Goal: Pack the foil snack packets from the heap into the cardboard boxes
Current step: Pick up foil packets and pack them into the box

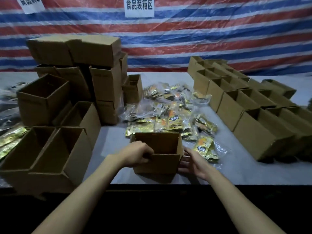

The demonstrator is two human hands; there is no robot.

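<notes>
Step in hand: positioning an open cardboard box at the near edge of the table, ahead of loading. Left hand grips the box's near-left corner, fingers curled over the rim. Right hand lies against the right wall at 3 o'clock of the box, fingers fairly straight and touching cardboard, holding nothing. Box stands upright with its top open; the interior is dark and no packets show inside, so packing of this box looks not yet begun. Heap of foil snack packets lies at 12 o'clock of the box, its near fringe just behind the far wall. One loose packet sits at 2 o'clock, just beside the right hand. Stacked boxes at 10 o'clock; rows of open boxes at 2 to 3 o'clock; striped tarp behind. Judgement on the next move: free one hand, likely the right, reach to the nearest packets and drop them in while the left steadies the light box. Slick foil may slide, so take small handfuls.
</notes>
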